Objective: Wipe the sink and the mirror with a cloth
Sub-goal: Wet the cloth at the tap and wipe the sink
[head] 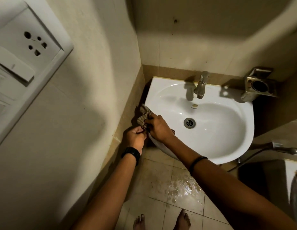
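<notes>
Nearest, at the bottom edge: two bare feet (162, 220) on beige square floor tiles (154, 173), with a glistening wet patch (186, 186) just ahead of the toes. Rising from there, two bare forearms, the left with a black wristwatch (131, 153), the right with a thin black beaded wristband (196, 162).

Left hand (135, 136) curled closed, fingertips (141, 131) pinching the lower end of a crumpled grey-brown striped cloth (143, 117). Right hand (159, 128) likewise closed, fingers (152, 121) wrapped round the same cloth from the right, knuckles up. Both hands close together, almost touching, at the front-left rim of the sink. Cloth bunched and twisted into folds, held over the sink's left edge, upper end sticking up beyond the fingers against the wall's brown tile band.

White ceramic wall-mounted sink (227, 146), glossy, rounded front, with a round metal drain (189, 122) at the bowl's bottom. Small gold-coloured maker's mark (195, 105) below the tap, lettering too small to read. Dull metal tap (200, 85) upright at the back rim, spout pointing into the bowl. Tarnished metal wall holder (258, 83) with a round opening, just right of the tap. Metal hose fitting (285, 147) at the right edge.

On the left wall, large in view, a white plastic switch plate (28, 52) with five socket holes and a rocker switch.
</notes>
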